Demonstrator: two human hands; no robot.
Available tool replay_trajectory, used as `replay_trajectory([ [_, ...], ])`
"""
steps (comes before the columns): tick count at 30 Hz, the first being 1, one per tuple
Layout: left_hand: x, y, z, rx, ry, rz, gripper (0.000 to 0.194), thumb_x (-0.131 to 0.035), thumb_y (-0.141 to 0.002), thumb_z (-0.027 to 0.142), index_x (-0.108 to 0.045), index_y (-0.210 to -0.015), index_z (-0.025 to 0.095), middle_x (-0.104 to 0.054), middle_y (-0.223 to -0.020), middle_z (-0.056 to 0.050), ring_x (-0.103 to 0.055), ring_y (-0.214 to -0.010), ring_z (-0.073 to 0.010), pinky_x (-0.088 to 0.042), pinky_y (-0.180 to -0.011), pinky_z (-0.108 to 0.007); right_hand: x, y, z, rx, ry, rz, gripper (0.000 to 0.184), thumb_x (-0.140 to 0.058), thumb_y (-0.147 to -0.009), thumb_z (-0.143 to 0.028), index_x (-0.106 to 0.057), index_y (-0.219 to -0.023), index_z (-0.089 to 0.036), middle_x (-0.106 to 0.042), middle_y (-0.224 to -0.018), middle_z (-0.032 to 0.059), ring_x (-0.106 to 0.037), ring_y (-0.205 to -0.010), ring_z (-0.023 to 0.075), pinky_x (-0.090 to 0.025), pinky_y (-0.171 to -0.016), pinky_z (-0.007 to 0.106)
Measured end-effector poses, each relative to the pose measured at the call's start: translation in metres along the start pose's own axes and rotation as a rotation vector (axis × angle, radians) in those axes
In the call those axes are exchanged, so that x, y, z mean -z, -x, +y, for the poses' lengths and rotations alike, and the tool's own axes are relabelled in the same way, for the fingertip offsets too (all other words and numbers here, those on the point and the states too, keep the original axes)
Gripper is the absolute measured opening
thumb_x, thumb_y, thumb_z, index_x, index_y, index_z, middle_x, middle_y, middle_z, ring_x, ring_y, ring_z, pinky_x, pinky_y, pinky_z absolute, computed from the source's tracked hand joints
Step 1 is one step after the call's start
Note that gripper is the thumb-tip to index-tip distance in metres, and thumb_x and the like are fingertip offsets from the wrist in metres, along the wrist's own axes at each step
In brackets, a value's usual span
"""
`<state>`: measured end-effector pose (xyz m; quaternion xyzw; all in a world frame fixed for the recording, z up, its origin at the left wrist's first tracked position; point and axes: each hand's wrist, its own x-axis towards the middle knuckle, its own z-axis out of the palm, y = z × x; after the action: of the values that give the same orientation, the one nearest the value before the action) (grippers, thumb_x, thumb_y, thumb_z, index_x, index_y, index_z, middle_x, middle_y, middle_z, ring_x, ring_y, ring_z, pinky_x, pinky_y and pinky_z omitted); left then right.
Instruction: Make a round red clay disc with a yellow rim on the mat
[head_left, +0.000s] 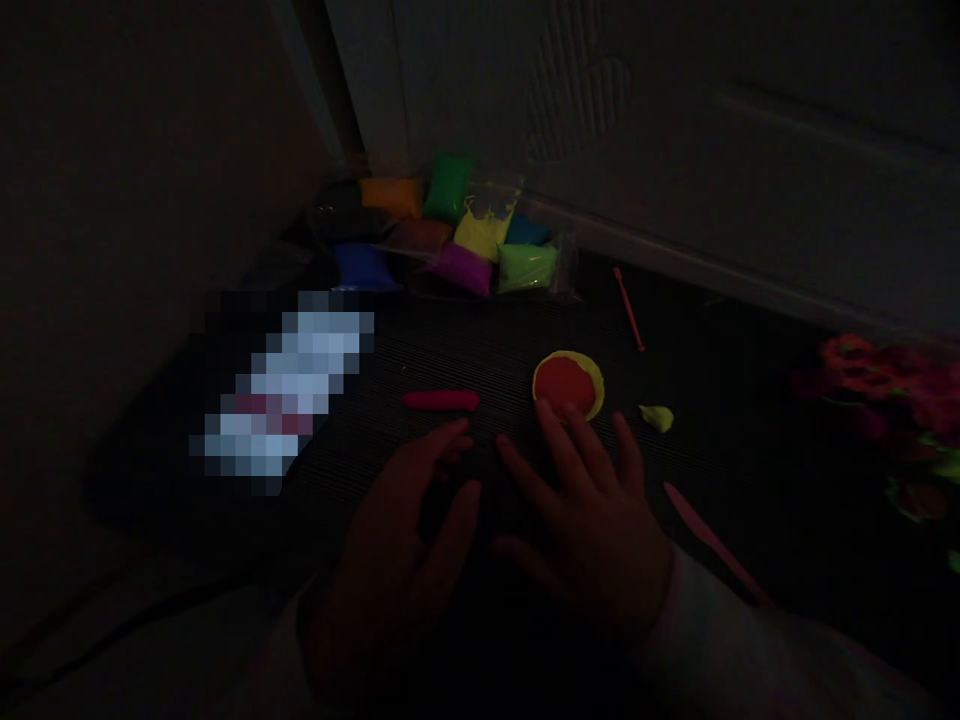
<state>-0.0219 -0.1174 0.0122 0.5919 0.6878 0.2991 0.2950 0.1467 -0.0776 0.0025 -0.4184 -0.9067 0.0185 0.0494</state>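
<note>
The scene is very dim. My left hand [405, 545] rests on the dark ribbed mat [465, 340], fingers loosely extended, just below a red clay roll [441, 400]. My right hand [589, 510] lies flat with fingers spread, its fingertips touching the near edge of a round disc [568, 383] of red clay on a yellow clay base. A small yellow clay lump [657, 417] lies to the right of the disc. Neither hand holds anything that I can see.
Several bags of coloured clay [450, 235] lie piled at the back by the wall. A thin pink stick [628, 308] lies behind the disc, and a pink modelling tool [712, 543] lies right of my wrist. Colourful clay shapes [892, 400] sit at far right. A blurred patch [289, 395] is at left.
</note>
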Motion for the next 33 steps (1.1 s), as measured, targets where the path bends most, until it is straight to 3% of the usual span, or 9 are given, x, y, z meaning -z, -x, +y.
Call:
replay_trajectory([
  [2, 0.000, 0.000, 0.000, 0.002, -0.004, -0.002, 0.033, -0.042, -0.083, 0.028, -0.039, -0.116, 0.027, -0.054, -0.109, -0.002, -0.054, -0.092, -0.0142, -0.046, -0.081, -0.030, 0.000, 0.000, 0.000, 0.039, -0.004, -0.014, 0.062, -0.038, -0.074, -0.060, -0.034, -0.127, -0.028, -0.022, -0.140, 0.0104, -0.020, -0.126, 0.0299, -0.010, -0.097, 0.056],
  [6, 0.000, 0.000, 0.001, 0.006, -0.001, 0.002, 0.034, -0.042, -0.082, 0.027, -0.039, -0.116, 0.027, -0.054, -0.108, -0.002, -0.054, -0.092, -0.0141, -0.046, -0.082, -0.030, -0.001, 0.000, 0.000, -0.021, -0.003, 0.023, 0.065, -0.041, -0.072, -0.061, -0.036, -0.127, -0.028, -0.021, -0.140, 0.0124, -0.019, -0.126, 0.0312, -0.010, -0.097, 0.057],
  [13, 0.000, 0.001, 0.000, 0.001, 0.027, 0.003, 0.034, -0.043, -0.082, 0.027, -0.040, -0.116, 0.024, -0.053, -0.110, -0.004, -0.053, -0.094, -0.0153, -0.045, -0.083, -0.032, 0.000, 0.001, -0.003, 0.064, -0.037, 0.007, 0.056, -0.041, -0.076, -0.053, -0.036, -0.126, -0.028, -0.021, -0.139, 0.0156, -0.019, -0.126, 0.0322, -0.013, -0.094, 0.059],
  [18, -0.002, -0.001, 0.001, 0.009, 0.101, 0.036, 0.034, -0.044, -0.081, 0.026, -0.042, -0.115, 0.021, -0.055, -0.107, -0.006, -0.054, -0.092, -0.0158, -0.046, -0.081, -0.033, 0.008, -0.001, 0.003, 0.071, -0.148, 0.191, 0.039, -0.045, -0.080, -0.039, -0.048, -0.116, -0.026, -0.033, -0.133, 0.0139, -0.026, -0.124, 0.0287, -0.016, -0.096, 0.056],
  [21, -0.002, -0.001, 0.000, 0.005, 0.166, 0.063, 0.033, -0.044, -0.082, 0.026, -0.043, -0.114, 0.020, -0.056, -0.105, -0.006, -0.055, -0.090, -0.0152, -0.046, -0.080, -0.032, 0.012, -0.005, 0.009, -0.031, -0.201, 0.344, 0.022, -0.047, -0.080, -0.032, -0.060, -0.095, -0.023, -0.046, -0.122, 0.0084, -0.035, -0.119, 0.0247, -0.019, -0.098, 0.050],
  [24, -0.004, -0.001, -0.001, -0.006, 0.203, 0.088, 0.031, -0.044, -0.082, 0.025, -0.044, -0.113, 0.020, -0.056, -0.103, -0.005, -0.055, -0.089, -0.0142, -0.046, -0.079, -0.030, 0.013, -0.008, 0.010, -0.111, -0.204, 0.403, 0.016, -0.050, -0.078, -0.032, -0.063, -0.079, -0.023, -0.054, -0.114, 0.0053, -0.040, -0.115, 0.0241, -0.020, -0.098, 0.049],
  [33, -0.005, -0.004, -0.001, -0.058, 0.191, 0.113, 0.030, -0.045, -0.081, 0.023, -0.046, -0.111, 0.019, -0.056, -0.102, -0.005, -0.055, -0.086, -0.0132, -0.045, -0.077, -0.029, 0.002, -0.015, 0.000, -0.127, -0.128, 0.320, 0.017, -0.055, -0.074, -0.038, -0.063, -0.073, -0.022, -0.054, -0.116, 0.0052, -0.038, -0.116, 0.0250, -0.015, -0.098, 0.050],
])
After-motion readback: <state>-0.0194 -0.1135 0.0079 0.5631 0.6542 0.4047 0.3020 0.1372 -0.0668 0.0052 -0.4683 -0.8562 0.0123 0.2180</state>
